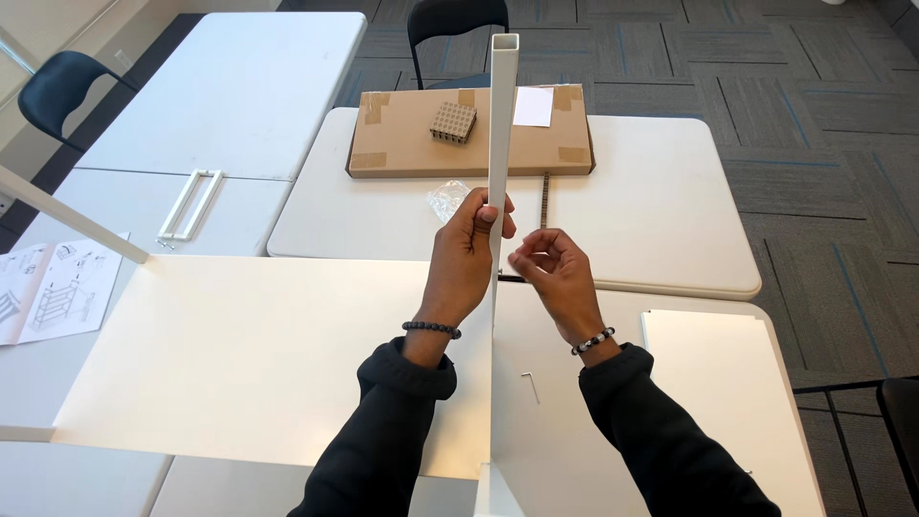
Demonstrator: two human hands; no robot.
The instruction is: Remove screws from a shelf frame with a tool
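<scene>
The left hand (pixel 464 251) wraps the white post (pixel 501 163), grip clamped on it about halfway up. The post stands upright, rising from the near edge of the white panel (pixel 258 354) lying flat on the counter (pixel 661 220). The right hand (pixel 553 271) hovers just beside the post, fingers curled together near the thumb; whether they pinch a small part I cannot tell.

A small hex key (pixel 530 386) lies on the surface between the forearms. Beyond the hands sit a clear bag (pixel 446 200), a thin threaded rod (pixel 545 199) and a flat cardboard box (pixel 469 134). An instruction sheet (pixel 53 287) lies far left.

To do this well, I judge the left hand should hold the post square to the panel, without tilt, while the right works close against it. A high hold steadies the top but gives leverage, so light pressure suits.
</scene>
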